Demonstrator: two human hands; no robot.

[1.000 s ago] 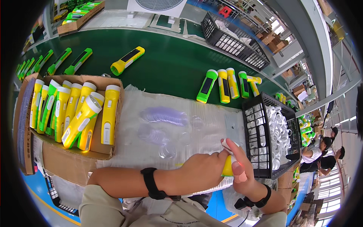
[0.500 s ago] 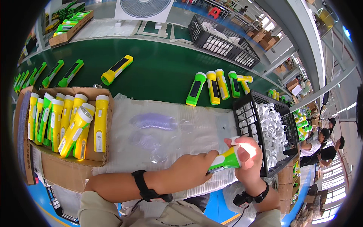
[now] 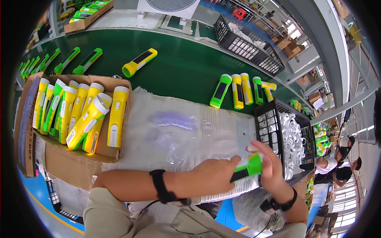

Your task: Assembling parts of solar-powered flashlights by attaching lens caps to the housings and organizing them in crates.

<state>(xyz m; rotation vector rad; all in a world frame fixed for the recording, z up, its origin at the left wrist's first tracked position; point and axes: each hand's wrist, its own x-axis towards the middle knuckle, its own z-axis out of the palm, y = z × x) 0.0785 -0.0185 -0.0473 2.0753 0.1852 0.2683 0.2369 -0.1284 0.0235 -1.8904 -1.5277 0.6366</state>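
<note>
A green flashlight (image 3: pixel 251 166) with a dark panel along its side lies across my two hands, above the front right of the table. My left hand (image 3: pixel 216 174) is closed around its handle end. At the wide head end, my right hand (image 3: pixel 274 170) curls its fingers about the rim, one finger sticking up; the lens is hidden behind them. Just right of that hand stands a black plastic crate (image 3: pixel 274 137) full of white rings (image 3: pixel 291 139). Left of my hands, clear round lenses (image 3: pixel 174 120) lie in overlapping rows on the plastic-covered table (image 3: pixel 230 131).
An open cardboard box (image 3: pixel 79 156) at the left holds several yellow and green flashlights. More flashlights lie along the green conveyor belt (image 3: pixel 182 71) beyond the table. Behind it stand another black crate (image 3: pixel 246 45) and a fan (image 3: pixel 168 4). People (image 3: pixel 337 162) are at the far right.
The bright glow at the flashlight's head is gone. The flashlight has turned, bringing its dark panel into sight, and my right fingers have loosened and spread. The whole view has shifted slightly.
</note>
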